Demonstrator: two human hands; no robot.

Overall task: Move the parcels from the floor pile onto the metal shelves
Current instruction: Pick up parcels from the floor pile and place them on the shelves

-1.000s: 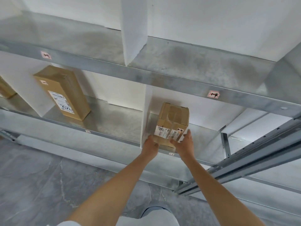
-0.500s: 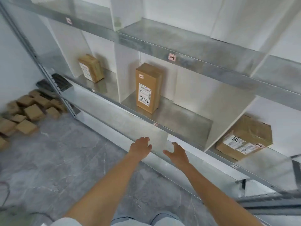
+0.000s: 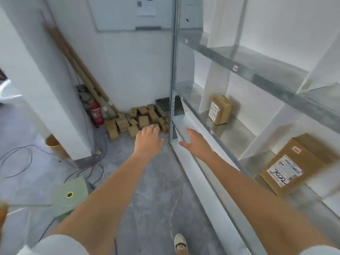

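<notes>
A pile of several brown cardboard parcels [image 3: 137,119] lies on the floor in the far corner, beside the end of the metal shelves [image 3: 261,78]. Two parcels stand on the lower shelf: a small one [image 3: 219,109] farther off and a larger labelled one [image 3: 294,163] nearer on the right. My left hand [image 3: 148,139] and my right hand [image 3: 196,142] are both stretched out in front of me, fingers relaxed and empty, well short of the pile. The right hand hovers by the shelf's front edge.
A white pillar [image 3: 46,89] stands on the left with cables [image 3: 27,159] on the floor around it. A red fire extinguisher [image 3: 96,115] and leaning poles [image 3: 81,70] sit by the corner. A green box [image 3: 69,195] lies near my left arm. Grey floor runs towards the pile.
I let go of the parcel on the shelf and turned left. The view now faces the floor pile in the corner, and both hands are empty and stretched forward.
</notes>
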